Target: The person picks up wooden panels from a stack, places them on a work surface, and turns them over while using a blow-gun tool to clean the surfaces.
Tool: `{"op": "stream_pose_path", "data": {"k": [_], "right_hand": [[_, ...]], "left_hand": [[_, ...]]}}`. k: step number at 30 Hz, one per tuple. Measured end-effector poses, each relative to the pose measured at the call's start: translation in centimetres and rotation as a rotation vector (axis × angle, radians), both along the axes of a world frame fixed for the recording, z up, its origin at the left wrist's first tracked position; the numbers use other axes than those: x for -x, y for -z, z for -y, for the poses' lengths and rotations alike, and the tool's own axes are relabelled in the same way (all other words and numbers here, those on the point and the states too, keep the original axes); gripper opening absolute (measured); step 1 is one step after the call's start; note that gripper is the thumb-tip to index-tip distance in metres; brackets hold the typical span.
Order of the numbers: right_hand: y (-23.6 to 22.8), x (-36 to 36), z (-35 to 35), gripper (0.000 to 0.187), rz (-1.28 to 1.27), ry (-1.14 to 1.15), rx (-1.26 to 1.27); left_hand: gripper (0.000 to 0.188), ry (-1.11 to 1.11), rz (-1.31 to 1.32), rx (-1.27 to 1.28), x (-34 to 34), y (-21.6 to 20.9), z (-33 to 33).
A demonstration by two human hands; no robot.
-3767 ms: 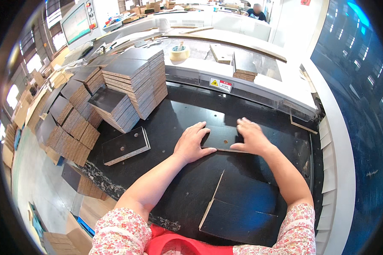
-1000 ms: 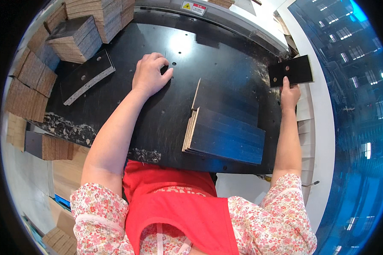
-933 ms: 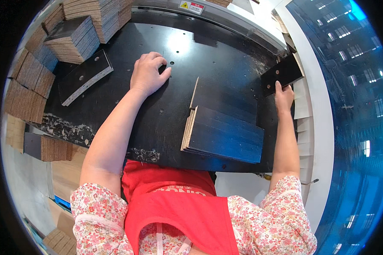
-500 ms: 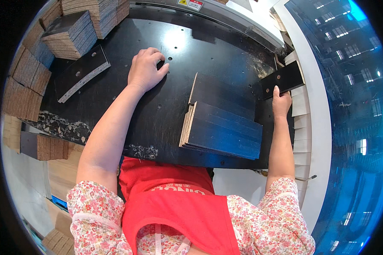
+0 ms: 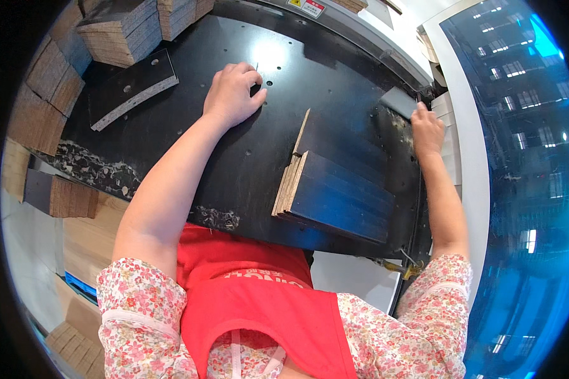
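My left hand [image 5: 232, 96] rests on the black tabletop [image 5: 234, 183], fingers bent and the thumb held apart, with nothing in it. At the far right edge of the table my right hand [image 5: 428, 131] is closed at the end of a small black board [image 5: 398, 102], which catches the light and looks grey. Its fingertips partly hide that end. Between my arms lies a stack of black boards [image 5: 344, 192] with raw particleboard edges. Left of my left hand lies a single black board [image 5: 129, 88] with two holes and one curved edge.
Stacks of particleboard blocks [image 5: 117, 41] line the left edge, and another small stack [image 5: 69, 196] sits lower there. A white machine beam [image 5: 367, 38] runs along the back. At the right stands a blue transparent panel [image 5: 506, 158]. A yellow-handled tool [image 5: 401, 268] is by the near right corner.
My right hand has moved up and forward along the right edge, and the board has swung inward over the tabletop. My left hand keeps its place. The whole view has shifted slightly.
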State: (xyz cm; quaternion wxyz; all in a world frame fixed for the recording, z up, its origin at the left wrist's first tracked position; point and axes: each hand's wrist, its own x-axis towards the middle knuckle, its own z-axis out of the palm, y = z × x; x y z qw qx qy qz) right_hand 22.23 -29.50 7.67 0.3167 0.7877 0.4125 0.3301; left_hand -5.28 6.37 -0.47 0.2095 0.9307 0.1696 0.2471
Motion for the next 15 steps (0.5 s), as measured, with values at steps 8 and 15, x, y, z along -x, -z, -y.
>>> {"op": "stream_pose_path", "data": {"k": [8, 15], "right_hand": [[0.3, -0.4, -0.4, 0.021, 0.008, 0.069, 0.215], [1.5, 0.7, 0.6, 0.02, -0.025, 0.055, 0.056]], "left_hand": [[0.017, -0.021, 0.067, -0.014, -0.1, 0.9, 0.0], [0.018, -0.025, 0.034, 0.004, 0.0, 0.6, 0.1]]}}
